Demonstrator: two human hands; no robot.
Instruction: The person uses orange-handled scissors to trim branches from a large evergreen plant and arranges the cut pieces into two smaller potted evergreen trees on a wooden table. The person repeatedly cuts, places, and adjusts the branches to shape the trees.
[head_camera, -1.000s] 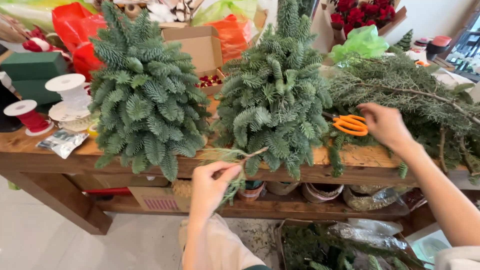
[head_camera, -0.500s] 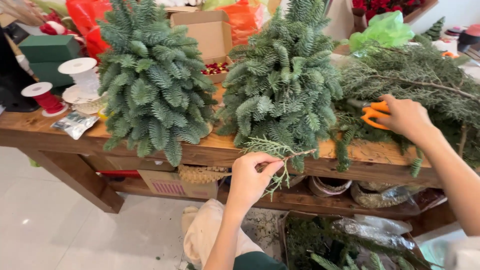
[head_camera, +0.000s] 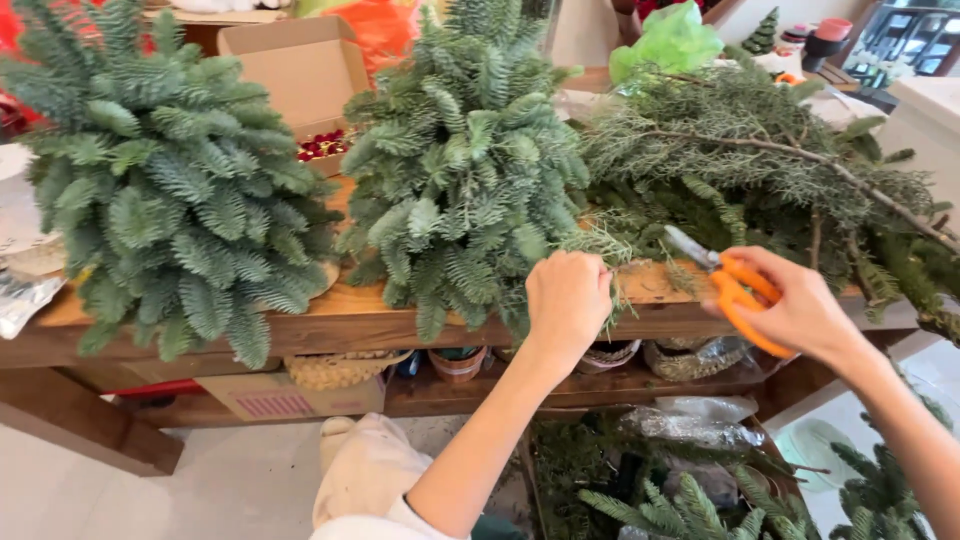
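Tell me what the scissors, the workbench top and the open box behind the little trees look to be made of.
Scissors in the right hand: glossy orange handles, probably plastic; grey blades with a dull shine, likely steel. Workbench top: warm brown plank with visible grain, apparently wood with a smooth, perhaps oiled finish. Open box: matte tan walls with folded flaps, looks like plain cardboard.

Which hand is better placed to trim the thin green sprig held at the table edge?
Right, probably. The right hand already holds the orange-handled scissors, blades pointing toward the thin green sprig, which the left hand grips beside the small fir-branch tree.
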